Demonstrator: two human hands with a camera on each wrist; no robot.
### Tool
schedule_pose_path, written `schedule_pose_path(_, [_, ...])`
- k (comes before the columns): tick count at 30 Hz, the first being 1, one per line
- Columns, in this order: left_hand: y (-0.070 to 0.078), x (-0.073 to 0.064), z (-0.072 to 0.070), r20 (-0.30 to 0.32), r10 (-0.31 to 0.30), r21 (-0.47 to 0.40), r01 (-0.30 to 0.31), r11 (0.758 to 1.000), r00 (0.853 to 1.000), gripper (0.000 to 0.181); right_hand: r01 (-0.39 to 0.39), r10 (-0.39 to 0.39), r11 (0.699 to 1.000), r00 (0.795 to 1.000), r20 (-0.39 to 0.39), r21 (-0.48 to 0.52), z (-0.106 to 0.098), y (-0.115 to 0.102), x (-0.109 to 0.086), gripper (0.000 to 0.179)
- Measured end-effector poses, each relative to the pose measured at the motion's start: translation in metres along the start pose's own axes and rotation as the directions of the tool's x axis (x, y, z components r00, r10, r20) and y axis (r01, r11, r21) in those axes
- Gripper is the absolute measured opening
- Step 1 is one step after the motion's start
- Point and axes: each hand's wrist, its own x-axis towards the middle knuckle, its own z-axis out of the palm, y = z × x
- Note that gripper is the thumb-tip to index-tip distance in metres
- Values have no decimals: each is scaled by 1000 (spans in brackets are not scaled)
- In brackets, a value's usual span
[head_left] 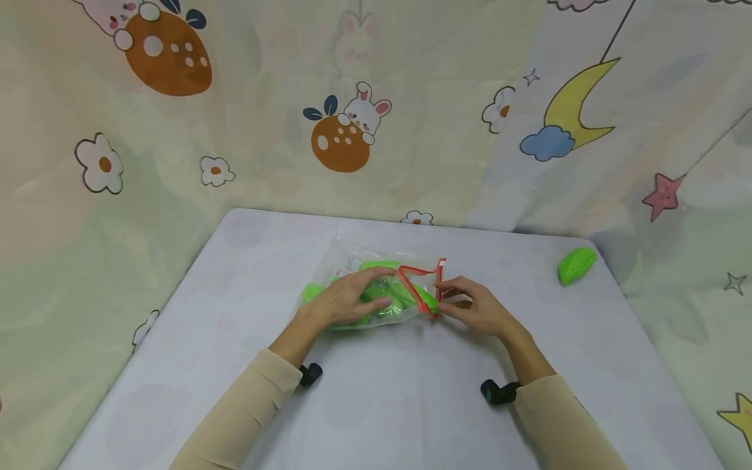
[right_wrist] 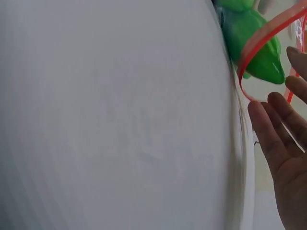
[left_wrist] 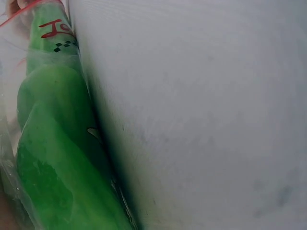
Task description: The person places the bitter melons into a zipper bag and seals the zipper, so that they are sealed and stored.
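A clear zip bag (head_left: 376,317) with a red-edged mouth lies on the table, holding several bright green, smooth, fruit- or vegetable-shaped pieces (left_wrist: 53,158). My left hand (head_left: 349,297) rests across the bag's top, fingers and thumb spread over the green pieces. At the bag's mouth, which gapes toward the right, is my right hand (head_left: 476,307). Its fingers are relaxed and apart, with fingertips right at the red strip (right_wrist: 261,40). The pointed end of one green piece (right_wrist: 266,62) shows just inside the mouth, close to those fingers.
Another ridged green piece (head_left: 577,266) lies near the table's back right corner. The white table (head_left: 399,405) ends at a patterned cloth backdrop (head_left: 264,130) behind and at the sides. Black wrist cameras (head_left: 499,393) sit beneath both forearms, close over the tabletop.
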Motion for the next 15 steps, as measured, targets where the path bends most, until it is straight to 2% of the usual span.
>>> schedule_pose_path(10, [0, 4, 2, -9, -18, -8, 18, 1000, 1000, 61, -30, 26, 996, 998, -49, -82, -26, 8, -9, 40])
schedule_pose_path(15, [-1, -3, 1, -13, -44, 0, 44, 999, 999, 62, -18, 9, 989, 998, -60, -144, -32, 19, -11, 39])
